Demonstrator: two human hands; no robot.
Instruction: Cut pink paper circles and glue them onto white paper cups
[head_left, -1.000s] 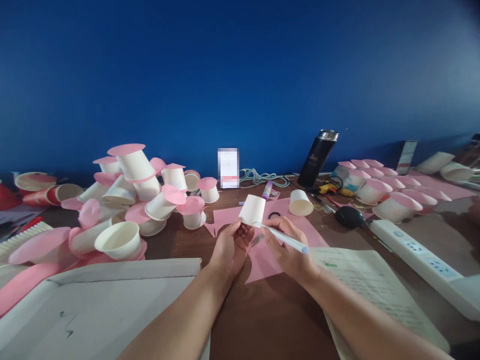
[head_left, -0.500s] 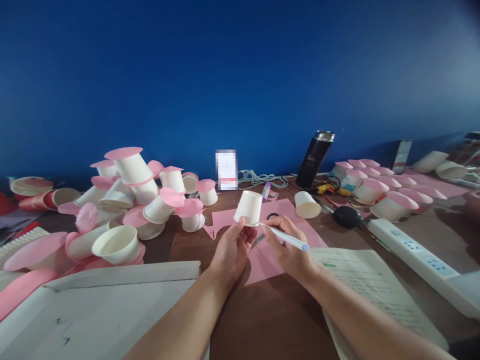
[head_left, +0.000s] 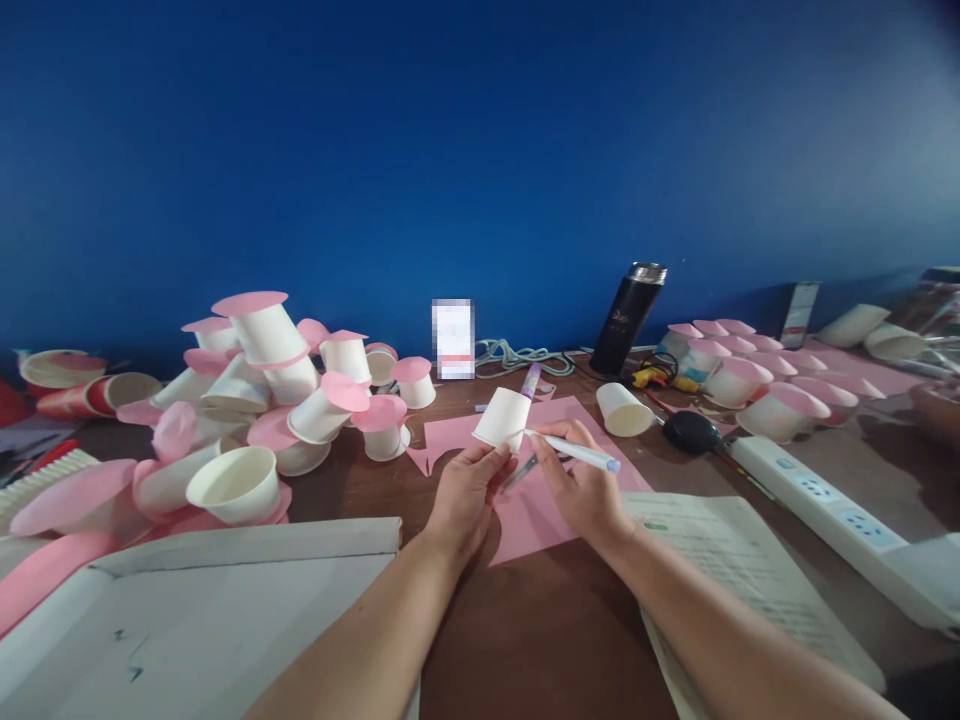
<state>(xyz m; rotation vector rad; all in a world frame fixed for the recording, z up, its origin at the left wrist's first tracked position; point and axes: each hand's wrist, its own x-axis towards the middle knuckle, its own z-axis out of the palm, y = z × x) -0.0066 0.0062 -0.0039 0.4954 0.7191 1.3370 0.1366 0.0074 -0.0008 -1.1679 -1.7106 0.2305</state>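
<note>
Left hand [head_left: 466, 490] gripping paper cup [head_left: 502, 418], right hand [head_left: 581, 490] holding pen [head_left: 577, 452]

A small white paper cup [head_left: 503, 418] is upside down, tilted, above a pink paper sheet [head_left: 525, 500]. A slim white pen with pale blue cap [head_left: 574, 453] points at its rim, seemingly touching.

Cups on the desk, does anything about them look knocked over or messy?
Yes. The pile of cups at the left is a jumble: many lie tipped at angles, pink discs askew. One lone paper cup lies on its side near the black flask. The left hand holds a cup upside down, tilted.
</note>
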